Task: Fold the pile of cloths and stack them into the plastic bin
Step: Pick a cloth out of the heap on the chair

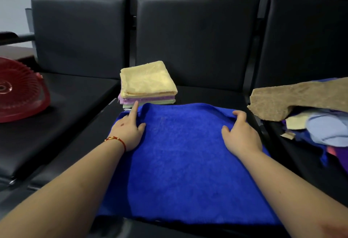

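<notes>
- Black padded seats [56, 117] stand in a row with tall backrests behind them; the middle seat carries the work.
- A blue cloth [180, 162] lies spread flat over most of the middle seat, reaching from its near edge almost to the backrest, with its far edge turned up in a low ridge.
- The left hand [129, 132] rests on the cloth's far left corner; the forefinger points straight out toward the stack, the thumb lies on the cloth, and the other fingers are hidden, so whether they grip the edge cannot be told.
- A red string bracelet [115, 140] circles the left wrist.
- The right hand [241, 134] grips the far right part of the blue cloth, its fingers curled over the raised edge and the thumb spread on the flat.
- A stack of folded cloths [146, 87], yellow on top with purple and green below, sits at the far left corner of the middle seat, just beyond the blue cloth.
- A loose pile of cloths [301, 117], tan uppermost, lies on the right seat.
- A red plastic bin [20, 94] lies tipped on the left seat.
</notes>
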{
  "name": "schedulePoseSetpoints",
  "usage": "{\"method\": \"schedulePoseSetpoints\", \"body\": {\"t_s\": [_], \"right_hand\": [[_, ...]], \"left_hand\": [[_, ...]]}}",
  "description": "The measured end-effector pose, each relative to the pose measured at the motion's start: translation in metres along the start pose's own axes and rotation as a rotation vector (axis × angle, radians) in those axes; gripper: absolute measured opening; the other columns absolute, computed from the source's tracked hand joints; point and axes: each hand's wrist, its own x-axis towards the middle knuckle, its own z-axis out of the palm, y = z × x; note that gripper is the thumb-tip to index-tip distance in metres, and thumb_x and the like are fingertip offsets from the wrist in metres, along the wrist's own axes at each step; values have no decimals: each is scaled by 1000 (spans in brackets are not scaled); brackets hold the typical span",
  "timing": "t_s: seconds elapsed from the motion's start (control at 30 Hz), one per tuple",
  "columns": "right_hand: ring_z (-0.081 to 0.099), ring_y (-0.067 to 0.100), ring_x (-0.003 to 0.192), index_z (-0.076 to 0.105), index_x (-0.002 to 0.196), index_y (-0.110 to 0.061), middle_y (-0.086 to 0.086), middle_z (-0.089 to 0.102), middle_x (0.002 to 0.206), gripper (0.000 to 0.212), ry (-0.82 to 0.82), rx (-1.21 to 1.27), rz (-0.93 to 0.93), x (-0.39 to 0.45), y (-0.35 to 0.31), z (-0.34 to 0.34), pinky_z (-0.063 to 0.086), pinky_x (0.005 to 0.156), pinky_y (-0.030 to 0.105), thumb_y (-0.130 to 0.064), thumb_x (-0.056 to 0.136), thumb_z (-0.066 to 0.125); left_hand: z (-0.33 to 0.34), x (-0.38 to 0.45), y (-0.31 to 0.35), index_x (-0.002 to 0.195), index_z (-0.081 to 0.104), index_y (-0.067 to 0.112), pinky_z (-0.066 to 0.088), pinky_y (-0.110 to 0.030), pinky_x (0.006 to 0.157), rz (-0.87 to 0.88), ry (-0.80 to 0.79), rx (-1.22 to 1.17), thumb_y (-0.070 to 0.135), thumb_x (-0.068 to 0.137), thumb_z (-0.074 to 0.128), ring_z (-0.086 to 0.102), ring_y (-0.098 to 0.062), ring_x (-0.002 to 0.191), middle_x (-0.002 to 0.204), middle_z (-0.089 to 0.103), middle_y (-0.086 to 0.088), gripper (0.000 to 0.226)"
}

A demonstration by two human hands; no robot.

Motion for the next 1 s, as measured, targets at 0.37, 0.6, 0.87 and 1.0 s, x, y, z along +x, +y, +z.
{"method": "schedulePoseSetpoints", "body": {"t_s": [0.37, 0.6, 0.87, 1.0], "right_hand": [[50, 19, 71, 48, 83, -18, -3, 55, 83, 23, -11, -172, -164, 4, -1, 2, 32, 54, 29, -39, 93, 49], [52, 12, 107, 51, 117, -24, -8, 55, 119, 44, -218, -121, -267, -26, 5, -30, 45, 86, 30, -57, 88, 52], [39, 10, 128, 42, 133, -28, -12, 43, 135, 62, -310, -138, -647, -128, 11, -56, 31, 107, 28, -65, 83, 52], [42, 11, 124, 46, 128, -28, -11, 47, 130, 52, -317, -207, -683, -145, 22, -67, 34, 103, 27, -56, 85, 56]], "left_hand": [[5, -2, -2, 92, 47, 23, 41, -32, 73, -46, 213, 115, 50, 89, 51, 54, -20, 88, 98, 59, 1, 28], [-21, -34, 15, 137, 40, 24, 28, -39, 110, -36, -224, 344, 72, 86, 31, 37, -22, 133, 144, 39, -1, 70], [-11, -148, 56, 107, 57, 20, 42, -32, 88, 701, -43, 274, 67, 70, 36, 57, -22, 100, 108, 59, 1, 64], [-18, -165, 48, 108, 54, 18, 42, -31, 82, 726, -121, 416, 47, 71, 47, 54, -23, 97, 109, 55, 0, 48]]}}
